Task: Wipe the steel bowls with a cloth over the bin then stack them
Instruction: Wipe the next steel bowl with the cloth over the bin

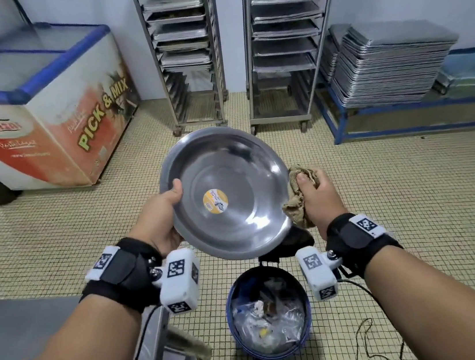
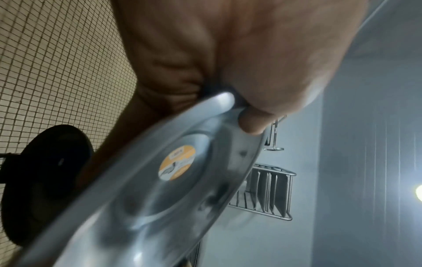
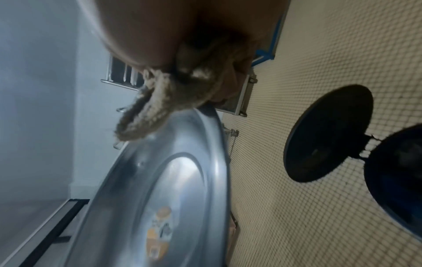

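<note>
Between the hands, above the open bin (image 1: 268, 311), the bowl (image 1: 226, 193) tilted toward the person, left hand (image 1: 159, 217) gripping its left rim, right hand (image 1: 318, 196) clutching the cloth (image 1: 296, 199) against its right rim.

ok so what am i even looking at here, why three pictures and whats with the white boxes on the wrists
A person is filmed by three cameras: one on the head, and one in each white box strapped to a wrist. The head view looks down at both hands. The left hand grips the rim of a round shiny steel bowl with an orange sticker. The right hand holds a crumpled beige cloth at the bowl's edge. Below stands an open blue bin on the tiled floor. The wrist views show the same bowl close up.
</note>
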Tool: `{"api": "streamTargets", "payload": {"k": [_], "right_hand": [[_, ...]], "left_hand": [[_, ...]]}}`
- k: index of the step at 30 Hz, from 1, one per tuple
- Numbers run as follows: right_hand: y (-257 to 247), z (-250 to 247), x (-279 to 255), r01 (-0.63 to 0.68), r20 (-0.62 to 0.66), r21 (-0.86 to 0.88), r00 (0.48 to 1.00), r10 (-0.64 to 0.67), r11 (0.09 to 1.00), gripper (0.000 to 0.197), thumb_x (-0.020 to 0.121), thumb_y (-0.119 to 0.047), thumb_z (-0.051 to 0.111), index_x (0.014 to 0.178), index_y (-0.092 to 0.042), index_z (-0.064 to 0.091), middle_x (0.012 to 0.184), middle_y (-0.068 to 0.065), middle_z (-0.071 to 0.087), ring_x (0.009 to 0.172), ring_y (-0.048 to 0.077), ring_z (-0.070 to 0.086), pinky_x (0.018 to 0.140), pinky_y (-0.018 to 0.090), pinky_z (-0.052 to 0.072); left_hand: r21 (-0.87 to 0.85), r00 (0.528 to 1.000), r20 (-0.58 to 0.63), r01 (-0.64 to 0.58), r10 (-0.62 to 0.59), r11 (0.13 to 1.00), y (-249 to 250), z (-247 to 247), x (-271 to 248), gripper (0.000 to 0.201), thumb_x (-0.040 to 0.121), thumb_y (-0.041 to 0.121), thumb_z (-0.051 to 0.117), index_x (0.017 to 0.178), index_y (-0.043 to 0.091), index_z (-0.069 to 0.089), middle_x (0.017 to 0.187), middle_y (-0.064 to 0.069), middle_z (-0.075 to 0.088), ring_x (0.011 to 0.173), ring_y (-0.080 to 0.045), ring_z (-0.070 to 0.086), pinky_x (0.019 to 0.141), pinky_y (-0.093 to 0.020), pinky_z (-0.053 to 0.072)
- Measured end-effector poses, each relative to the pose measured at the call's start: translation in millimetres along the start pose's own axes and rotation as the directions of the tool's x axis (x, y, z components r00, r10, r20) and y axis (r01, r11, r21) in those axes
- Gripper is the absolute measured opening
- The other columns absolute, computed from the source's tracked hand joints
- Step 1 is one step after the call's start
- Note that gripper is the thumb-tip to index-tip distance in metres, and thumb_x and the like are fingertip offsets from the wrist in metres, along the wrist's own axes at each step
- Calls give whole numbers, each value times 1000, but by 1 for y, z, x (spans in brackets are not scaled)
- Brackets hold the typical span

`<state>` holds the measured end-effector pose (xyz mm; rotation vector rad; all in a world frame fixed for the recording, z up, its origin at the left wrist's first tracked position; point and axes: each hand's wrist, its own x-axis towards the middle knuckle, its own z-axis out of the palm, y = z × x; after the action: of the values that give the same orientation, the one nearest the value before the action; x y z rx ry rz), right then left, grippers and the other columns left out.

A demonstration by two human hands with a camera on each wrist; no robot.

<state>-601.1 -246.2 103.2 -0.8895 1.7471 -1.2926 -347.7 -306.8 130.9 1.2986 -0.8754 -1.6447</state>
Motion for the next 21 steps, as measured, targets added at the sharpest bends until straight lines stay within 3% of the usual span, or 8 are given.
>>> {"api": "streamTargets", "payload": {"k": [4, 7, 9, 12, 14, 16, 18, 21], "right_hand": [[16, 22, -5, -123, -26, 44, 992, 124, 991, 25, 107, -38, 43, 125, -22, 45, 100, 12, 68, 82, 32, 73, 78, 58, 61], [31, 35, -9, -269, 10, 172, 962, 272, 948, 28, 107, -38, 44, 129, -21, 45, 108, 13, 69, 86, 29, 75, 82, 52, 62], [41, 43, -15, -349, 63, 252, 936, 345, 903, 22, 107, -35, 45, 125, -22, 48, 112, 12, 68, 90, 28, 74, 80, 45, 62], [50, 45, -21, -413, 129, 305, 911, 393, 858, 23, 106, -34, 48, 125, -20, 49, 114, 14, 69, 93, 28, 73, 69, 37, 59], [49, 38, -19, -410, 146, 330, 912, 384, 850, 23, 106, -33, 49, 124, -20, 51, 113, 15, 71, 90, 27, 73, 65, 36, 57], [42, 29, -16, -380, 150, 352, 925, 349, 856, 18, 107, -32, 49, 120, -21, 55, 109, 13, 73, 84, 24, 74, 61, 32, 57], [32, 22, -10, -323, 132, 342, 946, 295, 882, 14, 107, -32, 49, 115, -23, 57, 107, 11, 73, 79, 20, 74, 57, 30, 57], [20, 12, 1, -215, 57, 277, 977, 207, 936, 16, 107, -31, 50, 116, -20, 56, 107, 14, 71, 84, 26, 74, 66, 38, 60]], "left_hand": [[-20, 999, -49, -1, 0, 1000, -14, 12, -1, 33, 106, 43, 47, 108, 16, 66, 81, 0, 79, 74, -17, 76, 72, -34, 62], [-35, 997, -83, -2, -1, 999, -25, 15, -2, 33, 106, 44, 46, 106, 17, 66, 84, -2, 80, 83, -21, 75, 86, -42, 59], [-52, 996, -91, 2, -6, 999, -32, 14, -2, 31, 107, 43, 46, 106, 17, 64, 85, -3, 80, 85, -23, 75, 83, -43, 60], [-33, 996, -85, 16, -18, 999, -38, 13, -2, 28, 107, 38, 47, 109, 15, 62, 86, -5, 79, 84, -24, 75, 77, -41, 59], [56, 997, -54, -43, 46, 997, -40, 9, -2, 21, 106, 29, 53, 121, 17, 61, 99, -4, 79, 92, -21, 74, 88, -42, 57], [137, 989, 0, -149, 150, 979, -39, 2, -4, 36, 101, 13, 60, 134, 24, 52, 108, 1, 76, 100, -16, 73, 100, -41, 53], [162, 972, 68, -231, 223, 959, -35, -4, -4, 59, 95, 3, 65, 143, 30, 41, 112, 5, 75, 100, -14, 73, 91, -40, 58], [108, 967, 112, -241, 229, 964, -17, -8, -2, 42, 96, 11, 63, 128, 29, 43, 111, 2, 72, 89, -17, 75, 63, -38, 61]]}}
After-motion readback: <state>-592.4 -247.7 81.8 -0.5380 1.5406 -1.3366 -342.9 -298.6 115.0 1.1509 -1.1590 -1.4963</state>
